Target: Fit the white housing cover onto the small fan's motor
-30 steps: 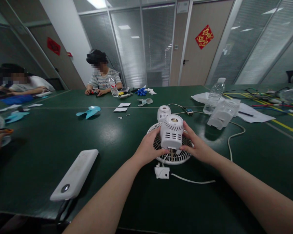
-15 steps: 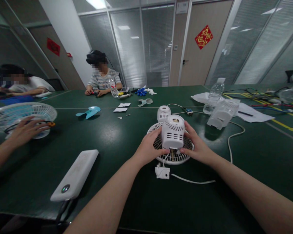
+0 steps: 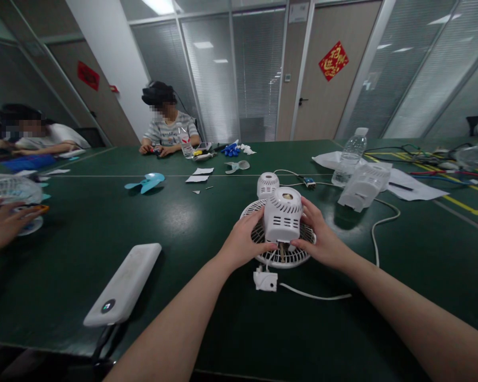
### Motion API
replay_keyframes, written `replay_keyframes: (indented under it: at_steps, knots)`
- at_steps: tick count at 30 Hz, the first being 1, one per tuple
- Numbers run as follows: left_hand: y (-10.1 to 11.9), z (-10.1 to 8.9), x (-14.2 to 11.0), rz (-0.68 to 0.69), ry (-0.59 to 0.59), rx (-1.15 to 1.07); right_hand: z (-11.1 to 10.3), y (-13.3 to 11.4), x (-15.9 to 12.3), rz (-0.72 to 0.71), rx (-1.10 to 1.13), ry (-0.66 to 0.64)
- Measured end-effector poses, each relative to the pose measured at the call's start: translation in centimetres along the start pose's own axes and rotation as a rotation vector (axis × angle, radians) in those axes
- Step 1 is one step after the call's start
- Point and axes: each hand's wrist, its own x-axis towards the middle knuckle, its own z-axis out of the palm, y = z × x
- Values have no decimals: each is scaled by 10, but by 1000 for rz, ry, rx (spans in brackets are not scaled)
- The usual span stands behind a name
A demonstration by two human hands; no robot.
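"Head view: what lies nearest the wearer?"

"A white oblong power bank with rounded edges (image 3: 121, 286), on the left of the dark green tabletop (image 3: 191, 239). Further in sits a small white plastic block (image 3: 265, 280), a short white lead (image 3: 268, 261) running up from it towards the hands."

"And the fingers?"

"Left hand (image 3: 245, 236) and right hand (image 3: 321, 233) clasp a white vented plastic housing (image 3: 282, 217) from either side, thumbs at its lower edge. It is over a round white plastic grille (image 3: 292, 260); whether they touch, I can't tell."

"What could go wrong?"

"Smooth plastic gripped only at its sides could tip if one hand eased off first. Lifting or turning it might tug that lead, if they're joined, which I can't see. Uneven pressing could skid the grille."

"Anything behind?"

"A second, smaller-looking white vented housing (image 3: 267, 183), just beyond; a forward push might knock it. Farther right stands a clear plastic bottle (image 3: 349, 154), well apart from the hands."
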Motion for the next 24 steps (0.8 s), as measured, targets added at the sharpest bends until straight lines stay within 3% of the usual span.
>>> replay_keyframes:
  at_steps: [12,24]
  knots:
    - [-2,1,0,-15,28,-30,0,2,0,-10,4,-7]
    - [-6,0,2,41,13,-6,15,6,0,-7,-24,74]
